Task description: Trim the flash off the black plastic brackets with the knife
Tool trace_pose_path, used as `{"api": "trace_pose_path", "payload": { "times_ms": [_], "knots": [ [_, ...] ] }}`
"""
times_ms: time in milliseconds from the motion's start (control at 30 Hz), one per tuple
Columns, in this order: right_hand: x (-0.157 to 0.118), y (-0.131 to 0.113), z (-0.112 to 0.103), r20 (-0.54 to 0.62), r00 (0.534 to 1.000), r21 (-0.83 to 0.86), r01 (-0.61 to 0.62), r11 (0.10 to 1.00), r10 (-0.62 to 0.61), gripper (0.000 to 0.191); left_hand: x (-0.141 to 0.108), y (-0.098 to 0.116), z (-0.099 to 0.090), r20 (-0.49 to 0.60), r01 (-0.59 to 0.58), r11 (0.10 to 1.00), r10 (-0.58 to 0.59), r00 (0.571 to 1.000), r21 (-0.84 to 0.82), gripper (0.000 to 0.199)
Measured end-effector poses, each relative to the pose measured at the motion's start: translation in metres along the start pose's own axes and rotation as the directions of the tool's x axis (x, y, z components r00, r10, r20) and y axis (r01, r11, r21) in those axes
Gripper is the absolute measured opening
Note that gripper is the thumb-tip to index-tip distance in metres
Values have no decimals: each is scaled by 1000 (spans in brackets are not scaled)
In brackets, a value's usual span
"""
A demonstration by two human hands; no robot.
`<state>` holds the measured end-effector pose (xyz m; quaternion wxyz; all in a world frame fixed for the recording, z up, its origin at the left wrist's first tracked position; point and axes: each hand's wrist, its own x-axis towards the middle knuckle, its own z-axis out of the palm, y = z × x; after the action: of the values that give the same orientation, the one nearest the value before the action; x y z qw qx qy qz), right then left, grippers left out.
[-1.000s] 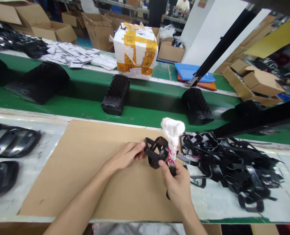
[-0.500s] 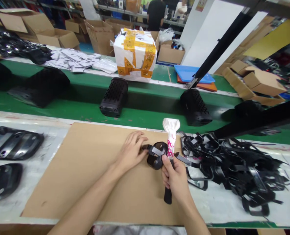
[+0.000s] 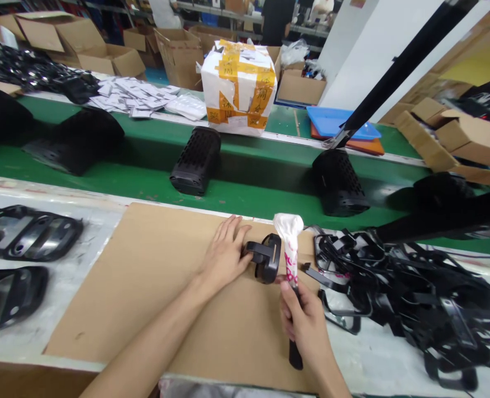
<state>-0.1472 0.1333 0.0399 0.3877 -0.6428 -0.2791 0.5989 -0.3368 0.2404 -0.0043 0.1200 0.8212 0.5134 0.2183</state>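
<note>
My left hand (image 3: 224,254) rests over the cardboard sheet, the left end of a black plastic part (image 3: 268,258) between its thumb and forefinger; the other fingers are stretched out. The part has a curved band and a rounded, slotted body, and stands turned on its side. My right hand (image 3: 305,315) is closed around the black handle of a hammer (image 3: 291,260). White wrapping with pink markings covers the hammer's head and upper shaft. The hammer is upright, just right of the black part, its head pointing away from me.
Tangled black frames and straps (image 3: 414,298) lie at the right. Black framed parts (image 3: 41,232) lie at the left. Beyond the cardboard (image 3: 145,287), black perforated housings (image 3: 197,160) sit on the green belt (image 3: 145,185). A taped white box (image 3: 238,88) and a dark post (image 3: 388,69) stand behind.
The black part has turned, its slotted body now more edge-on. My right hand and the hammer have moved slightly toward me and right, away from the part. The view has shifted slightly.
</note>
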Motion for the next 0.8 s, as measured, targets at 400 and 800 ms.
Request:
{"api": "trace_pose_path", "payload": {
  "times_ms": [400, 800],
  "knots": [
    [-38, 46, -42, -95, 993, -74, -77, 994, 70, 79, 1, 4, 1, 25, -4, 1000, 3, 1000, 30, 59],
    [-38, 47, -15, -61, 995, -176, 61, 982, -73, 72, -2, 6, 0, 4, 5, 1000, -5, 1000, 16, 55]
  ]
}}
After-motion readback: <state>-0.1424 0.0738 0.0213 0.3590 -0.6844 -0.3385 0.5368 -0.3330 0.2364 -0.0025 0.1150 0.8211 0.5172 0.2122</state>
